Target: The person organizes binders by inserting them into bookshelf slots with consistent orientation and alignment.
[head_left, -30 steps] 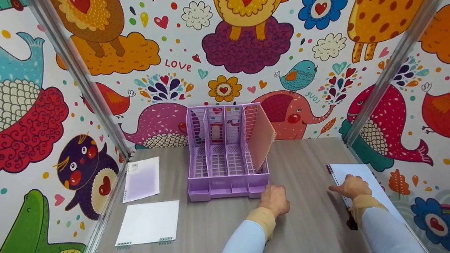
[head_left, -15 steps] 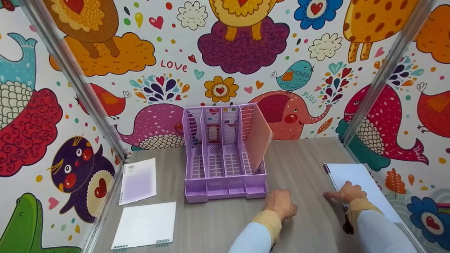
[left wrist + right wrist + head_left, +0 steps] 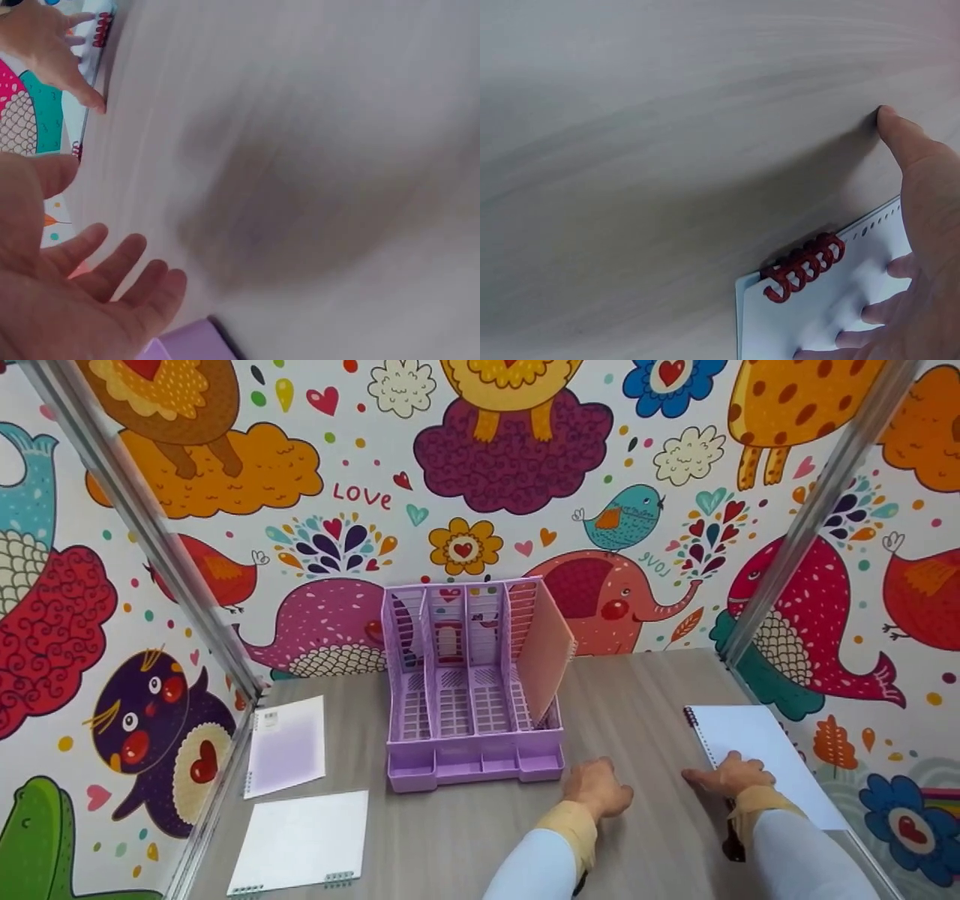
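My right hand (image 3: 735,776) lies over a white spiral notebook (image 3: 780,750) on the right side of the table. Its fingers touch the page while the thumb extends past the bound edge; red coils (image 3: 804,266) show there in the right wrist view. To the left, my left hand (image 3: 598,791) is just off the front right corner of a purple file organizer (image 3: 480,742). Loosely bent fingers (image 3: 112,274) with nothing between them appear in the left wrist view. A peach notebook (image 3: 546,660) leans upright in the organizer's rightmost slot.
On the table's left lie a purple-and-white notebook (image 3: 286,746) and, in front of it, a white spiral notebook (image 3: 300,840). The organizer stands near the back, with small front compartments. Cartoon-printed walls (image 3: 465,457) with metal corner posts (image 3: 814,517) enclose the table.
My left hand has shifted right, away from the organizer's front corner. My right hand has slid slightly toward me on the notebook. The head view has turned a little to the right.
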A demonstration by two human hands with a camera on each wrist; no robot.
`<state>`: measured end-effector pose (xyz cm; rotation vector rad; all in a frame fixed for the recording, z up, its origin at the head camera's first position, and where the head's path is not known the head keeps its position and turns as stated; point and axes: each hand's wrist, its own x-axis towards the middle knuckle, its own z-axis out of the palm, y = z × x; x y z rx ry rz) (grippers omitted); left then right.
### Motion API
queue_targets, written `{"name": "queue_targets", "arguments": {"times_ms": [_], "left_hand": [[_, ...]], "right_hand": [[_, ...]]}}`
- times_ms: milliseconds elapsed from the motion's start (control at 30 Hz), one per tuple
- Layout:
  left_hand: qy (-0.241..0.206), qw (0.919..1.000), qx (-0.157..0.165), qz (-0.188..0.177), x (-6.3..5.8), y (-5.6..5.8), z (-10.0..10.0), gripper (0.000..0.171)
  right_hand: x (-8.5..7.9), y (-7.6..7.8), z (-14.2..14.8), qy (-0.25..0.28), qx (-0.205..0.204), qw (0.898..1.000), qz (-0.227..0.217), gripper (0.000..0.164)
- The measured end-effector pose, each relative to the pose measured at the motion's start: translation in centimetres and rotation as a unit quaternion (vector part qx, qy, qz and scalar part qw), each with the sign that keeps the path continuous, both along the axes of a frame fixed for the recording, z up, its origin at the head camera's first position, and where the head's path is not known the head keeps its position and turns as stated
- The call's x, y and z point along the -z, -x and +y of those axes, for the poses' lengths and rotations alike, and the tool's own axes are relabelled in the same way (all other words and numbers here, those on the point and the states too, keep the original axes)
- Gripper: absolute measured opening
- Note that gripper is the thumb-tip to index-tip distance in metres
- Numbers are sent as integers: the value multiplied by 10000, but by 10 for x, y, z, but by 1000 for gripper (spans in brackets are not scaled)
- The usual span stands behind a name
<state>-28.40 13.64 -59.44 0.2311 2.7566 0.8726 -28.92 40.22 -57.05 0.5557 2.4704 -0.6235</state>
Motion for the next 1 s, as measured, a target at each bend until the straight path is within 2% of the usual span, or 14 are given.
{"name": "queue_targets", "arguments": {"times_ms": [100,200,300,433,533,700,867,1000], "left_hand": [[-350,9986,-212,-321,-3,0,-1,40],[-494,9971,-308,-493,-4,-1,0,41],[-457,9978,-291,-373,-6,-2,2,37],[-470,9981,-313,-258,-6,-2,4,33],[-587,9971,-354,-340,-5,-1,5,36],[-651,9964,-384,-393,-1,2,4,39],[-708,9952,-455,-494,-2,5,4,40],[-790,9941,-492,-549,-2,5,3,40]], "right_hand": [[0,-1,-4,143,-39,9999,39,130],[-1,-2,-7,159,-185,9997,84,127],[-1,-1,-10,-39,-326,9994,116,118],[1,4,-16,-344,-505,9978,253,96],[11,11,-16,-540,-678,9951,466,79],[35,28,-8,-778,-979,9895,727,51],[48,36,-3,-702,-1081,9884,806,40],[34,26,-17,-729,-1065,9881,842,41]]}}
